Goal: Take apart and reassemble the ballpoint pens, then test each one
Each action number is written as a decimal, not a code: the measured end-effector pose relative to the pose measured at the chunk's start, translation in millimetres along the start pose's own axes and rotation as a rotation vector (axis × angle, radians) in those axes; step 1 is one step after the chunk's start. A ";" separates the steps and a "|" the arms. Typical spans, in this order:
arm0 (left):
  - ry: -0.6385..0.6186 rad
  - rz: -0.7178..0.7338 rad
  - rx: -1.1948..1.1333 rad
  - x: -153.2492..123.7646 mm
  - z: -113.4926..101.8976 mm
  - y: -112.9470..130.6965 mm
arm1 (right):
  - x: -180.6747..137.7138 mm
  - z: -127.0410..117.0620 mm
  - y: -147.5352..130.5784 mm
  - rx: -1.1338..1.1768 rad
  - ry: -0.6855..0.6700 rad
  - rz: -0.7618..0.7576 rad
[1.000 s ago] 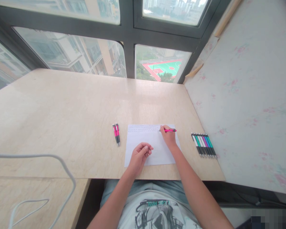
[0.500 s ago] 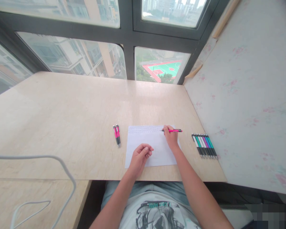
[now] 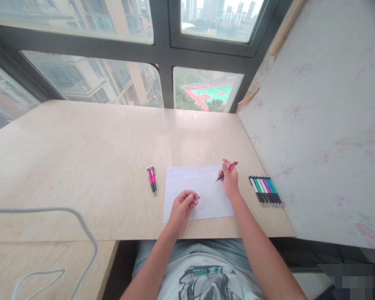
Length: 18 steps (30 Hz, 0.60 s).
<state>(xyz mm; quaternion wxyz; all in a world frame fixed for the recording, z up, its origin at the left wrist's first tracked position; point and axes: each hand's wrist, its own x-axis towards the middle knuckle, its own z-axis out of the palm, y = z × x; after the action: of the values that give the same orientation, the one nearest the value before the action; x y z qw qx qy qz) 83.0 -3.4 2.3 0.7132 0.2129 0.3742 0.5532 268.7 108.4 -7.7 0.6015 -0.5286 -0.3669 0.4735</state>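
Observation:
A white sheet of paper (image 3: 203, 196) lies on the beige desk (image 3: 96, 158) in front of me, with faint writing along its top edge. My right hand (image 3: 230, 180) grips a pink pen (image 3: 227, 170) at the sheet's upper right corner, the tip angled down to the left and lifted off the written line. My left hand (image 3: 183, 206) rests on the lower left part of the sheet with its fingers curled in.
Two pink pens (image 3: 152, 181) lie left of the paper. A row of several pens (image 3: 265, 190) lies to the right, near a pale flowered wall (image 3: 325, 133). A white cable (image 3: 50, 241) loops at the lower left. Windows (image 3: 162, 46) run behind the desk.
My right hand has lifted the pink pen off the top line and tilted it, its back end now pointing up to the right. The left hand stays put.

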 end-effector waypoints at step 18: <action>0.017 -0.006 0.021 -0.6 4.9 4.8 | -78.2 -13.6 -5.0 -0.067 -0.182 0.072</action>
<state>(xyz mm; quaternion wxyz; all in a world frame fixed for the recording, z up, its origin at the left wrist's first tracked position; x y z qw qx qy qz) 83.7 -2.0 9.1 0.7093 0.2145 0.3869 0.5488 260.3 29.6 -0.5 0.5302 -0.5161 -0.4163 0.5284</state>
